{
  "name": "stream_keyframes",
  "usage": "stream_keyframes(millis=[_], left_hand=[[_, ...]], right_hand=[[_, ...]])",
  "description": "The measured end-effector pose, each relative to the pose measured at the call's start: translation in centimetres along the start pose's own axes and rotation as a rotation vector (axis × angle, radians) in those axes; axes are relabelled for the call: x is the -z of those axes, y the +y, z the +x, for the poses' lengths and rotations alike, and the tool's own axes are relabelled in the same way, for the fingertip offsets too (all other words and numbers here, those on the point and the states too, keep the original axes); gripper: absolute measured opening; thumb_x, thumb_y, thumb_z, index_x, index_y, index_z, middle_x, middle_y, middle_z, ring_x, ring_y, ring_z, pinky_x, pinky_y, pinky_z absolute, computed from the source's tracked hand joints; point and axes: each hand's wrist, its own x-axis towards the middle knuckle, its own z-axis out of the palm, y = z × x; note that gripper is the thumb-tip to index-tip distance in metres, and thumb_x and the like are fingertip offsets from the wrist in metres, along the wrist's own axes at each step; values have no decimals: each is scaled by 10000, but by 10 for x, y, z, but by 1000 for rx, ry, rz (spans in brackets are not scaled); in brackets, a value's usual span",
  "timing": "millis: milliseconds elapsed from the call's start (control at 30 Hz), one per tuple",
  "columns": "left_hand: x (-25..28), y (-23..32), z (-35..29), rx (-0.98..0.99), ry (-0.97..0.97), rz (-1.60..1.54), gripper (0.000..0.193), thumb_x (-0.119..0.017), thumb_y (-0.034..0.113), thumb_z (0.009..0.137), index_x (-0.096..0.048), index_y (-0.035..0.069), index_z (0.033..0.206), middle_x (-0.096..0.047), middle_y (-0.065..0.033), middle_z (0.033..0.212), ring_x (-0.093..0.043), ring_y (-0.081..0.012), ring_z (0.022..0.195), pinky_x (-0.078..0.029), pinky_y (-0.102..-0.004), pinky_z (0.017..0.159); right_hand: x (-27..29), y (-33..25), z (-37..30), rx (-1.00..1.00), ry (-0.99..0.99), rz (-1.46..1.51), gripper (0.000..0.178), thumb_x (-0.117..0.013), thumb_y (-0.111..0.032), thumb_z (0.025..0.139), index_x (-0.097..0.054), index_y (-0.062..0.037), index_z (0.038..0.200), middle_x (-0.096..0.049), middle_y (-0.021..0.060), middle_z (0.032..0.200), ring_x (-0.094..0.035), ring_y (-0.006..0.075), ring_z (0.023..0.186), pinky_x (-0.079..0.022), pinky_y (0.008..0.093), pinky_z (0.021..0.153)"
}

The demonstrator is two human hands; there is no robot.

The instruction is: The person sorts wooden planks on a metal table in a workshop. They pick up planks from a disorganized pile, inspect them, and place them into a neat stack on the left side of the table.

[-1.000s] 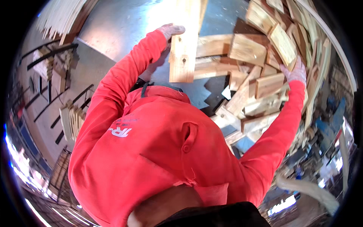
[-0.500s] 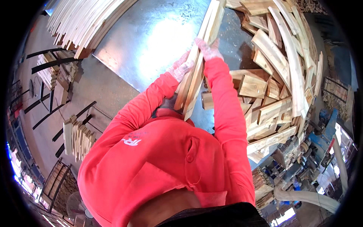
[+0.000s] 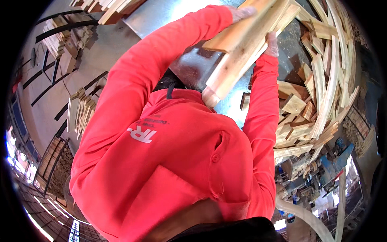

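Several long wooden boards lie at a slant over a shiny metal table, their near ends toward my body. My left hand, in a pale glove, grips the orange-toned board on the left and is slightly blurred. Beside it, partly overlapped, is a paler wide board whose near end reaches my chest. My right hand, also gloved, is closed around the right edge of the paler boards, its fingertips on top. The boards' far ends run out of view.
A heap of loose offcuts and curved strips covers the table's right side. Stacked strips sit at the far left. Racks with black arms hold more wood on the left. Blue machinery and a pale hose stand at lower right.
The narrow bundle of boards has been turned and spread, so broad faces now show. My left hand has moved far and to the right; my right hand has shifted right. The view has shifted too.
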Motion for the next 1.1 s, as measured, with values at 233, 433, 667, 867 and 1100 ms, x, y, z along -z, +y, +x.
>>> stream_keyframes(millis=[233,433,667,867,1100], left_hand=[[56,21,11,-386,120,998,445,-641,372,835,-574,69,1154,-626,-163,1115,-587,-318,1037,-456,-479,895],[67,155,-73,-242,294,1102,539,-605,365,837,-501,78,1281,-611,-143,1166,-589,-266,1067,-453,-369,916],[86,234,-172,-752,-186,1554,376,-706,142,709,-616,93,1071,-666,-82,985,-607,-280,1047,-445,-399,973],[18,241,-71,-725,-457,1378,355,-672,88,703,-610,150,1047,-518,-75,1252,-506,-249,1147,-393,-503,1005],[-51,45,-10,242,272,776,682,-614,470,808,-445,82,1342,-466,-271,1336,-465,-406,1216,-342,-402,1050]], right_hand=[[-13,-19,-36,-83,-451,355,612,-716,-249,695,-502,38,1191,-616,183,1033,-621,334,916,-531,450,854],[18,-90,-42,129,-487,217,786,-693,-271,679,-382,5,1346,-552,217,1171,-578,366,1039,-451,546,969],[29,-130,-51,59,-697,130,762,-778,-292,691,-432,36,1286,-587,180,1114,-609,312,977,-503,468,884],[74,-71,20,-81,-608,-395,542,-749,-428,742,-585,-19,1058,-621,31,879,-592,135,807,-520,345,723],[-8,41,9,261,74,-199,799,-680,-481,819,-384,5,1381,-572,175,1203,-574,282,1080,-465,380,923]])
